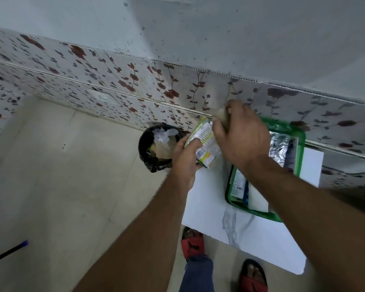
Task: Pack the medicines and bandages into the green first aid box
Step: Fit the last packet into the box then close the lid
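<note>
The green first aid box lies open on a small white marble-patterned table, with a foil strip, printed packets and white folded material inside. My left hand grips a green-and-white printed medicine packet just left of the box, over the table's corner. My right hand is above the packet and the box's left rim, fingers closed around a pale roll-like item, blurred by motion.
A black waste bin with a liner and scraps stands on the tiled floor left of the table, against the floral wall. My feet in red sandals are by the table's near edge. A dark stick with a blue tip lies at bottom left.
</note>
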